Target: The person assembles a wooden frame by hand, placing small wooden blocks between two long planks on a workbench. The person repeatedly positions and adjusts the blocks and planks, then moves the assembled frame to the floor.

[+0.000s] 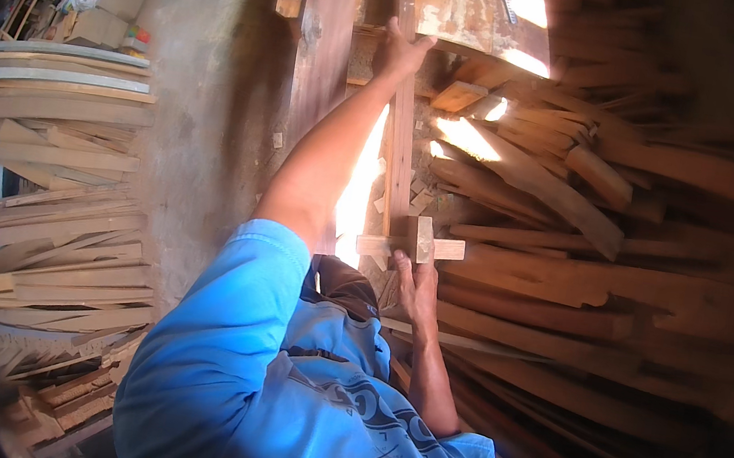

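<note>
Right hand (417,293): the grip is clamped on the cross-shaped wooden piece (420,240) at the narrow board's (400,164) near end, seemingly for control. Left hand (402,52) lies over the board, probably steadying it; its closure cannot be told. The table (455,16) apparently supports the far end.

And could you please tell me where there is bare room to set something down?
The grey floor between the left wood stack and the wide board looks mostly bare, with a small chip near that board. It is crowded on the right, where planks lie piled, and small offcuts lie beside the narrow board at the left hand.
</note>
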Demonstrator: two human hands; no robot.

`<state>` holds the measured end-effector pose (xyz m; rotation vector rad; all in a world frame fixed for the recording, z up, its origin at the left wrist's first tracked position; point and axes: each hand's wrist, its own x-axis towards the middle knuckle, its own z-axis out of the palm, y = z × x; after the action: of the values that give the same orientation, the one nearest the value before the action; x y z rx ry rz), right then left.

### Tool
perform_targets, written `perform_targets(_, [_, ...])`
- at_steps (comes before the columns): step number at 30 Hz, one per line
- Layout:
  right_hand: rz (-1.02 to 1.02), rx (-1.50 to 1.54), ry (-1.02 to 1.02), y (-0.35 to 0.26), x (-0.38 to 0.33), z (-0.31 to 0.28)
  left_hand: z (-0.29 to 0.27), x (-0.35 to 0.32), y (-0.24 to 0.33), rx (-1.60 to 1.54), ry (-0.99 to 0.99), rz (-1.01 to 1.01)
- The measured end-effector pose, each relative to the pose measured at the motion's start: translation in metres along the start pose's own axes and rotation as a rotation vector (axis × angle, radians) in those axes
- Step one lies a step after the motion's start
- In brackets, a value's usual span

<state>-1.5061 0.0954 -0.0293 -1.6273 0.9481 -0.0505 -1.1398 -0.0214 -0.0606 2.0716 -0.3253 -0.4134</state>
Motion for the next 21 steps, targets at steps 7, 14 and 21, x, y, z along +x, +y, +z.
perform_targets(7, [0.041, 0.038, 0.038, 0.009, -0.009, 0.006, 0.011, -0.004, -0.006, 0.167, 0.007, -0.061])
perform_targets(14, [-0.175, 0.164, 0.045, -0.04, 0.06, 0.007, 0.016, -0.004, -0.003, 0.201, 0.058, -0.023])
perform_targets(21, [-0.028, 0.117, 0.042, 0.004, 0.027, 0.005, 0.021, -0.003, -0.009, 0.245, 0.075, -0.012])
